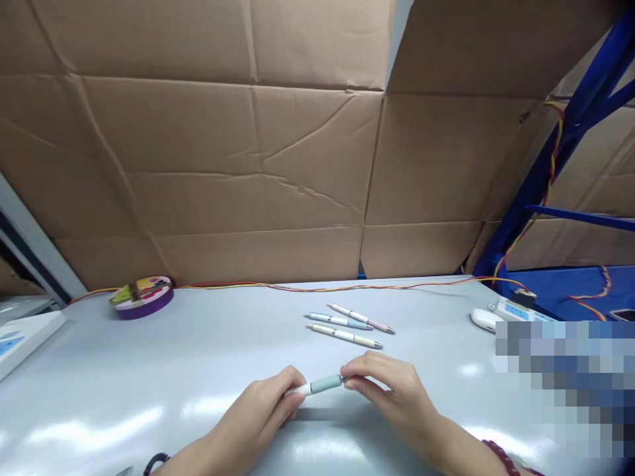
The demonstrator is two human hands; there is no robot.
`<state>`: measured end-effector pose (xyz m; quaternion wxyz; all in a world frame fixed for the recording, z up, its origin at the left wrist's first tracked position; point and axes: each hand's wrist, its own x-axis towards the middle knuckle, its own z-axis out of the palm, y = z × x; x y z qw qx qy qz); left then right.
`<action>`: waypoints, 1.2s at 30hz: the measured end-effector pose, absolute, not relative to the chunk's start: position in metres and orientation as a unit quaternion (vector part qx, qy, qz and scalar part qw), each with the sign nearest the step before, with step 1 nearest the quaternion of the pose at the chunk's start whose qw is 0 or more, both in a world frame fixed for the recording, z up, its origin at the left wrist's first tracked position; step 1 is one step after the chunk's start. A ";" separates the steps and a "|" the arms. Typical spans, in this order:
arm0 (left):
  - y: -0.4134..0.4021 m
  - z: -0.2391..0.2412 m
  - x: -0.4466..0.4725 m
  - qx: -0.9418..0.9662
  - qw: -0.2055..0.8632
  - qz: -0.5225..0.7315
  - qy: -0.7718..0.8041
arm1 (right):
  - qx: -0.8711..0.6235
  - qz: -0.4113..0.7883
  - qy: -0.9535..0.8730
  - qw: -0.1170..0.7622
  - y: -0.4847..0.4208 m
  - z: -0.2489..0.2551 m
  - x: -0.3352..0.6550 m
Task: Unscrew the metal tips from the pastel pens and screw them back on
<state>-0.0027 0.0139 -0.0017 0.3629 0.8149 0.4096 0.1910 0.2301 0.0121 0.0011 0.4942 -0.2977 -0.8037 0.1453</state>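
Both hands at the near middle of a glossy pale-grey surface (223, 354). The left hand (270, 403) pinches the white barrel of a slim white pen with a mint-green grip (326, 383); thumb and fingers press in from opposite sides. The right hand (389, 383) pinches the silvery tip end between thumb and fingertips; the tip itself is mostly hidden. The pen is raised above the surface, its tip end slightly higher. Judgement: holding both ends steadies the pen along its length and leaves the green grip uncovered between the hands.

Beyond the hands lie a slim pen, white with a pink grip (360, 318), a slim pen, white with a light-blue grip (338, 321), and a slim pen, white with a cream grip (344, 336). All three have their tips to the right, probably laid so for easy pick-up. Whether the pink and blue ones touch: cannot tell.

Count: pens, four (one held, three lying); hands, two; round purple-sided box with a patterned top (143, 301), one, at the far left; thin twisted red and yellow wires (317, 289), two strands, running along the far edge, presumably to keep the working area free.
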 end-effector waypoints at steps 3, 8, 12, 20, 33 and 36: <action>0.015 -0.002 -0.002 0.822 0.350 0.188 0.407 | -0.299 0.075 -0.825 0.474 0.011 -0.002 0.229; 0.013 0.001 -0.001 0.821 0.344 0.194 0.413 | -0.322 0.103 -0.820 0.462 0.008 0.000 0.228; 0.011 0.001 -0.001 0.818 0.351 0.195 0.411 | -0.292 0.122 -0.820 0.478 0.009 0.003 0.229; 0.012 -0.002 -0.003 0.815 0.384 0.202 0.383 | -0.239 0.080 -0.827 0.503 0.009 0.003 0.229; 0.010 0.000 -0.002 0.824 0.334 0.173 0.424 | -0.347 0.156 -0.847 0.372 0.012 0.000 0.235; 0.009 0.000 -0.001 0.824 0.324 0.167 0.434 | -0.322 0.140 -0.852 0.389 0.014 -0.001 0.235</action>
